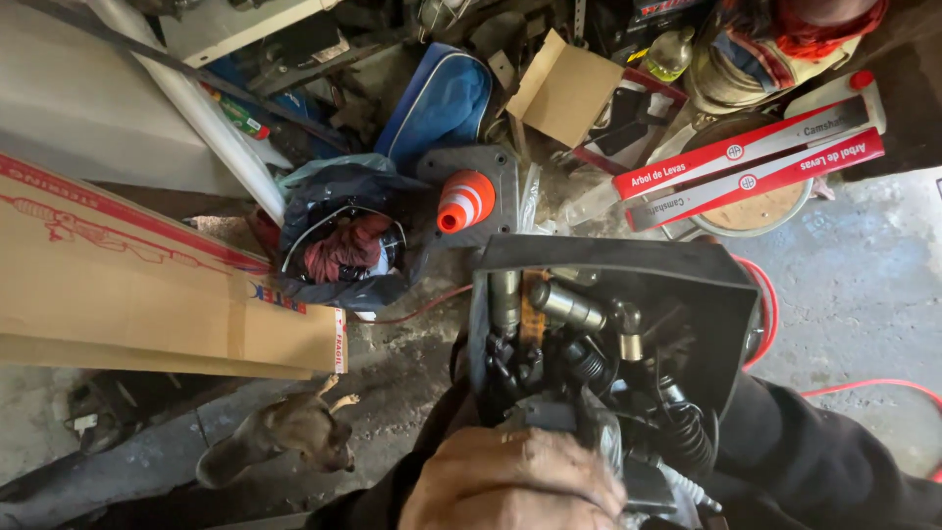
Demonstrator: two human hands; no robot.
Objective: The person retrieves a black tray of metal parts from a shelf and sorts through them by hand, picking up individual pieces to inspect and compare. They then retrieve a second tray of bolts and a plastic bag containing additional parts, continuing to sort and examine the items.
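My left hand (pixel 510 483) is at the bottom centre, blurred, its fingers closed around a grey tool body (pixel 554 412) at the near end of an open black plastic case (pixel 687 285). The case is held up in front of me and is filled with metal sockets (pixel 567 306), black fittings and a coiled black cable (pixel 687 437). My right arm, in a dark sleeve (pixel 814 461), reaches in from the lower right and passes behind the case. The right hand itself is hidden there.
A small brown dog (pixel 285 432) stands on the concrete floor at lower left. A long cardboard box (pixel 147 285), a dark open bag (pixel 343 245), an orange cone (pixel 464 201), a blue bag (pixel 442 98), red-and-white long boxes (pixel 756 162) and a red hose (pixel 863 385) lie around.
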